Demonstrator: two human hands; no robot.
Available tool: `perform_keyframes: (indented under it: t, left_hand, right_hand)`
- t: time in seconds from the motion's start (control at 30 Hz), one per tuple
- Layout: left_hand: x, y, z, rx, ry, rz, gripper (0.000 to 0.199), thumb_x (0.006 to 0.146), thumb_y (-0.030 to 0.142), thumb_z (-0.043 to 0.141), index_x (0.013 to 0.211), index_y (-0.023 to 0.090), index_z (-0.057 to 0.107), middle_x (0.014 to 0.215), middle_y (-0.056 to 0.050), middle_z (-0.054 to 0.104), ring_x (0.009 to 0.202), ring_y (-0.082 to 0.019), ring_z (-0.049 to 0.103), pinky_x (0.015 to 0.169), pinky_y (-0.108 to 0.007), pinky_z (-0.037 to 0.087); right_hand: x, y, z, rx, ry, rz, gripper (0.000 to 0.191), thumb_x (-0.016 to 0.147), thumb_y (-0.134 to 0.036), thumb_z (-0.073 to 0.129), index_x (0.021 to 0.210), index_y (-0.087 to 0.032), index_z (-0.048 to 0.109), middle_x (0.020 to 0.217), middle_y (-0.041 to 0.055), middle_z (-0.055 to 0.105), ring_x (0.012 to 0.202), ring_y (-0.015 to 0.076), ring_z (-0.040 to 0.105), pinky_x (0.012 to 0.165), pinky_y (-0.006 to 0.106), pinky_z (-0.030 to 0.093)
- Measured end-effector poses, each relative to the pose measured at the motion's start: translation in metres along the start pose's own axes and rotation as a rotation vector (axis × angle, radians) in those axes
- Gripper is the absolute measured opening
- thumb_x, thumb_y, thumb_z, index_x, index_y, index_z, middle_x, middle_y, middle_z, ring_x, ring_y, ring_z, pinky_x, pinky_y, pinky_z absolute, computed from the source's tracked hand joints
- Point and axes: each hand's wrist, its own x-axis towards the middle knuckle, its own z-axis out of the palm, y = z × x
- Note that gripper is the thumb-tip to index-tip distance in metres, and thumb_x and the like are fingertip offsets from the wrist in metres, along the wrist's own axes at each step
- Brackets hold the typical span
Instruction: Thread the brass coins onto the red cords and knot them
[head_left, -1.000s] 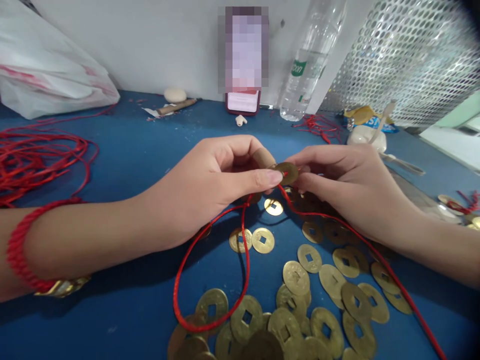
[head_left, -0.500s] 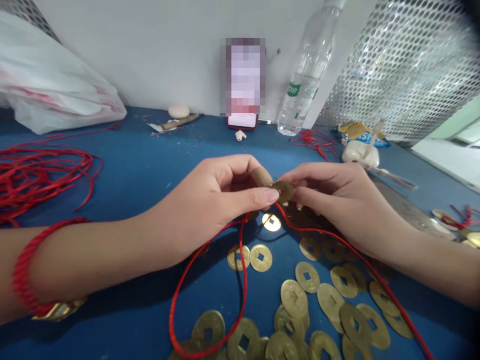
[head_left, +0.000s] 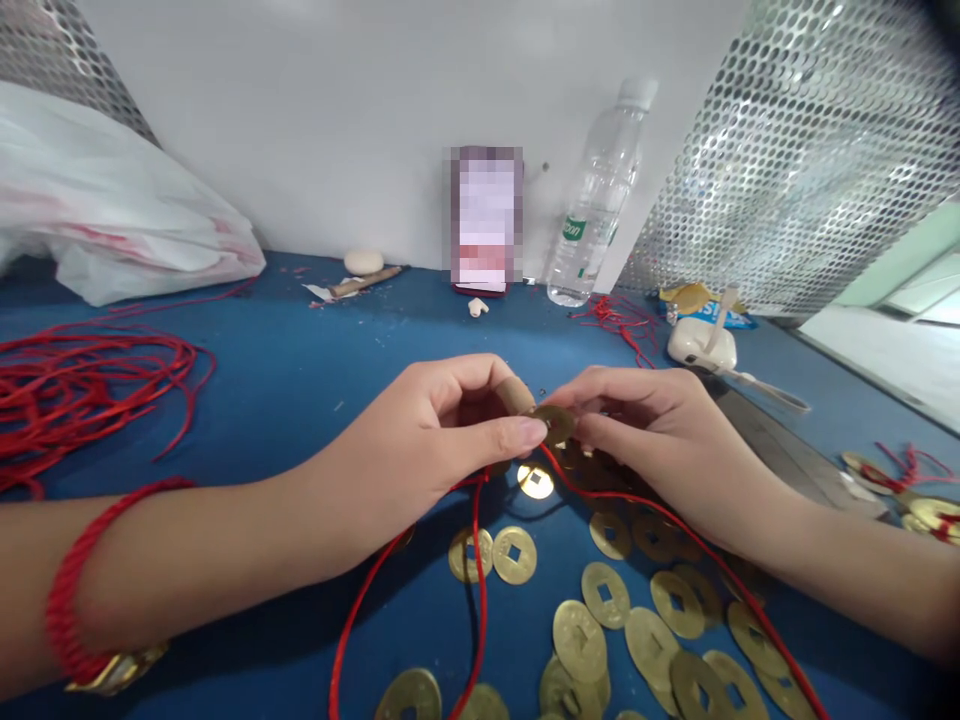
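Between my two hands a brass coin with a square hole point(head_left: 556, 425) is held above the blue table. My left hand point(head_left: 465, 430) pinches the coin's left side with thumb and forefinger. The fingertips of my right hand point(head_left: 637, 410) close on its right side. A red cord point(head_left: 637, 497) runs from the coin off to the lower right. Another stretch of red cord point(head_left: 480, 590) hangs in a loop below my left hand. Beneath the hands lie many similar coins, among them a shiny one point(head_left: 535, 482) and a loose one point(head_left: 514, 555).
A tangle of red cord point(head_left: 90, 390) and a white plastic bag point(head_left: 135, 200) are on the left. Along the back stand a phone point(head_left: 487, 220) and a water bottle point(head_left: 596, 200), with an earbud point(head_left: 478, 308) in front. A white case point(head_left: 703, 343) sits at right.
The view has tilted up, so everything appears lower in the picture. Both hands keep hold of the coin, with little change in their grip.
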Motion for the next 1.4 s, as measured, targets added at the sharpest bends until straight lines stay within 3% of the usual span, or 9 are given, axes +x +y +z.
perform_keyframes:
  t: [0.57, 0.87, 1.0, 1.13, 1.27, 1.4]
  left_hand:
    - [0.002, 0.001, -0.002, 0.016, -0.033, -0.016, 0.016, 0.079, 0.030, 0.067, 0.074, 0.016, 0.061, 0.069, 0.000, 0.062, 0.062, -0.010, 0.054, 0.058, -0.022, 0.044]
    - [0.001, 0.000, -0.003, 0.040, -0.004, 0.002, 0.016, 0.076, 0.030, 0.070, 0.073, 0.017, 0.062, 0.067, 0.000, 0.064, 0.062, -0.011, 0.057, 0.058, -0.023, 0.046]
    - [-0.001, 0.000, -0.001, 0.093, -0.041, -0.030, 0.014, 0.074, 0.030, 0.070, 0.072, 0.017, 0.065, 0.069, -0.002, 0.067, 0.065, -0.013, 0.060, 0.057, -0.023, 0.047]
    - [-0.001, -0.001, 0.000, 0.106, -0.074, -0.057, 0.012, 0.072, 0.029, 0.071, 0.072, 0.018, 0.067, 0.066, -0.002, 0.066, 0.062, -0.013, 0.059, 0.053, -0.022, 0.045]
    - [-0.002, -0.002, 0.001, 0.091, -0.070, -0.082, 0.011, 0.070, 0.026, 0.072, 0.068, 0.018, 0.065, 0.062, 0.000, 0.064, 0.056, -0.012, 0.056, 0.050, -0.021, 0.043]
    - [-0.002, -0.001, 0.000, 0.071, -0.025, -0.064, 0.013, 0.071, 0.026, 0.072, 0.066, 0.017, 0.064, 0.060, 0.000, 0.063, 0.055, -0.011, 0.055, 0.050, -0.021, 0.042]
  right_hand:
    - [-0.001, -0.003, 0.000, -0.033, -0.016, -0.047, 0.016, 0.084, -0.022, 0.061, 0.085, -0.022, 0.076, 0.080, 0.0026, 0.072, 0.066, 0.0131, 0.063, 0.056, 0.024, 0.049]
    - [-0.013, -0.006, 0.001, -0.026, -0.054, -0.101, 0.024, 0.085, -0.028, 0.062, 0.108, -0.026, 0.069, 0.081, 0.0023, 0.072, 0.068, 0.0154, 0.066, 0.056, 0.025, 0.052]
    - [-0.015, -0.007, 0.001, -0.105, -0.044, -0.126, 0.015, 0.086, -0.033, 0.061, 0.097, -0.025, 0.068, 0.074, 0.0018, 0.070, 0.063, 0.0152, 0.064, 0.054, 0.025, 0.050]
    - [-0.016, -0.009, 0.005, -0.212, -0.052, -0.155, 0.008, 0.086, -0.027, 0.058, 0.085, -0.023, 0.066, 0.062, -0.0014, 0.064, 0.052, 0.0114, 0.057, 0.049, 0.023, 0.044]
    - [-0.015, -0.017, 0.009, -0.290, 0.066, -0.238, 0.007, 0.079, -0.017, 0.061, 0.076, -0.023, 0.063, 0.060, -0.0028, 0.061, 0.050, 0.0101, 0.052, 0.048, 0.024, 0.039]
    - [-0.002, -0.019, -0.011, -0.233, 0.367, -0.228, 0.009, 0.083, -0.020, 0.058, 0.075, -0.025, 0.059, 0.064, -0.0003, 0.058, 0.055, 0.0125, 0.051, 0.051, 0.028, 0.038]
